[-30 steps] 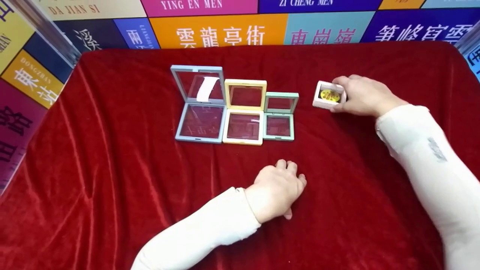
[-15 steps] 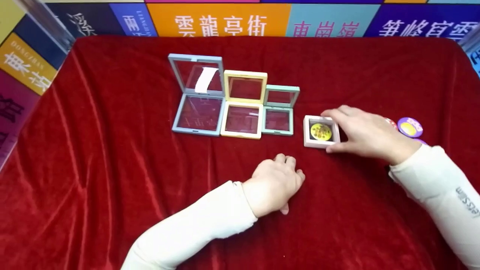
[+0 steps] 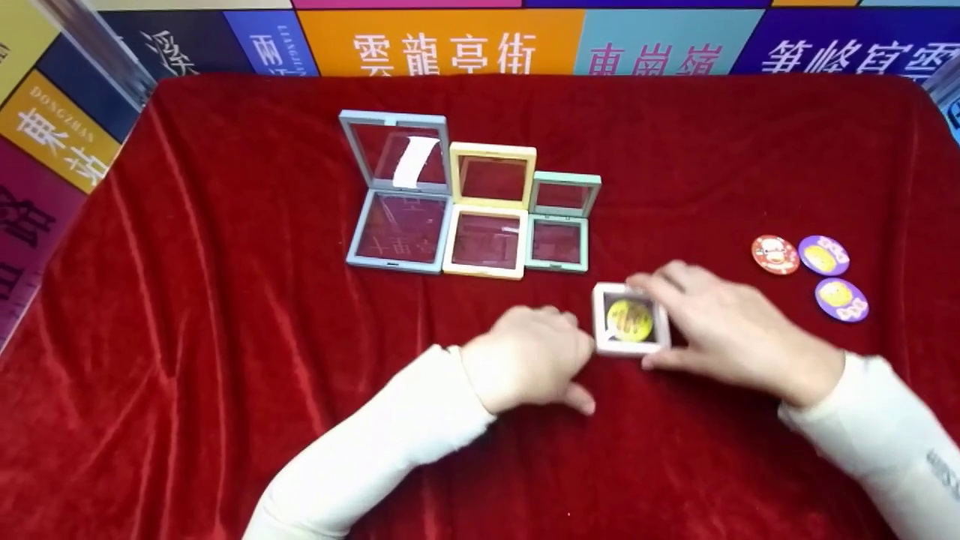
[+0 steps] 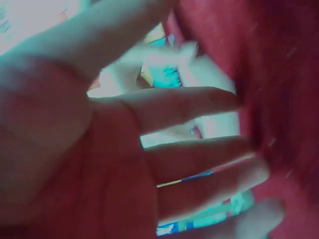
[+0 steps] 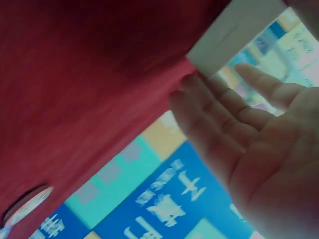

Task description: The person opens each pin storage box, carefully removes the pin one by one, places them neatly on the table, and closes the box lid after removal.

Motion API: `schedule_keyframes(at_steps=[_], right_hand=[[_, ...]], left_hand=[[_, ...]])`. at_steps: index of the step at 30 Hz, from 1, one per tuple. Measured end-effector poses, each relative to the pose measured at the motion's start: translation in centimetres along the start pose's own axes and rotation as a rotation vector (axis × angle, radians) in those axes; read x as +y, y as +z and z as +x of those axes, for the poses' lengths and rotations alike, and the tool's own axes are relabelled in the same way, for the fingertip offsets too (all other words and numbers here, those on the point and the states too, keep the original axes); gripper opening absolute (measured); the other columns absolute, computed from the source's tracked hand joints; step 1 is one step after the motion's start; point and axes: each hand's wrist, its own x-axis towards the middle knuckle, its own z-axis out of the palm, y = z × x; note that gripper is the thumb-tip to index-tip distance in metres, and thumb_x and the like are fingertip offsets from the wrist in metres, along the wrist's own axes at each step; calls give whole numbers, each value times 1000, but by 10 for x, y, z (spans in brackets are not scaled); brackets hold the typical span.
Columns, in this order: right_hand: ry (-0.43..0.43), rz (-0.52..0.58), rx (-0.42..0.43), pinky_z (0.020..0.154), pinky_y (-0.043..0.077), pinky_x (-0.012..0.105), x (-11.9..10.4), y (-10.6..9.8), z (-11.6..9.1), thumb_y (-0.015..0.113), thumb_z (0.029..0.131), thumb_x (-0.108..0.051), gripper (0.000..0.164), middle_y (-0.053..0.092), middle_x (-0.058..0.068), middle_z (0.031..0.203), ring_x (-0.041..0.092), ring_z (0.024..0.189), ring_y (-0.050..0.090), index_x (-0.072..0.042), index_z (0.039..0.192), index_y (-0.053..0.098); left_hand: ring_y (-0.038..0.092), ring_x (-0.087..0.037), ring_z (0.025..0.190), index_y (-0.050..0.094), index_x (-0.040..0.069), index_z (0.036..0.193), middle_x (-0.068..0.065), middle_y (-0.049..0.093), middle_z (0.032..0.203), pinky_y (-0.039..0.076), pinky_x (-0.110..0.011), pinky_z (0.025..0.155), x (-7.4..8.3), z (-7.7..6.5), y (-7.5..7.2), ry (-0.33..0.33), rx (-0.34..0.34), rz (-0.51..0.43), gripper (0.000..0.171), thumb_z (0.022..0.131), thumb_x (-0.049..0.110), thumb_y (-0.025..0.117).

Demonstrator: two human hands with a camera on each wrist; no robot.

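Note:
My right hand [image 3: 727, 330] grips a small white display box [image 3: 631, 350] by its right side, thumb at the near edge and fingers at the far edge. Inside the box is a round yellow badge [image 3: 628, 320] with a dark figure on it. The right wrist view shows the plain side of the white box [image 5: 237, 37] at my fingertips. Just left of the box is my left hand [image 3: 525, 356], palm down and slightly blurred. Its fingers look extended and spread in the left wrist view and hold nothing.
Three hinged display frames stand open side by side: blue [image 3: 397, 264], yellow [image 3: 484, 272] and green [image 3: 556, 265]. A red badge [image 3: 775, 255] and two purple badges [image 3: 823, 256] lie at right. Red velvet cloth [image 3: 225, 337] covers the table; printed panels [image 3: 450, 45] rise behind.
My right hand has brought the white box from the back right toward me, beside my left hand. The loose badges have come into view. My left hand has shifted slightly left, its thumb out.

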Motion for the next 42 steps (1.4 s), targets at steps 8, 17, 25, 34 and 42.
schedule_keyframes(at_steps=[8,17,25,34,42], right_hand=[[-14,-36,59,73,53,42,-30,15,-12,85,63,-39,85,57,9,113,25,97,59,-7,132,48],[-6,4,-40,81,52,45,-30,16,-14,84,66,-38,93,55,12,126,28,111,57,-4,141,39],[-1,11,-50,86,51,45,-27,14,-15,83,67,-35,87,56,12,127,28,113,56,-2,137,43],[39,35,-48,86,51,45,-25,6,-17,82,68,-35,86,58,10,125,27,112,56,-2,137,43],[80,142,71,91,45,47,-31,-5,-19,84,65,-35,93,61,10,120,26,107,57,-5,141,38]], left_hand=[[61,-17,99,48,13,137,0,60,118,55,-32,69,-1,2,3,10,269,29,85,74,68,63],[63,-14,93,60,18,126,6,68,109,54,-30,66,4,8,12,24,342,87,63,77,55,70],[66,-15,89,60,17,123,4,68,108,55,-31,67,5,9,12,31,349,56,58,76,49,74],[66,-15,96,45,12,140,0,63,120,56,-30,71,6,13,9,10,282,38,78,78,50,72],[68,-16,88,32,13,148,-1,64,119,55,-32,64,4,12,10,11,314,19,94,74,53,74]])
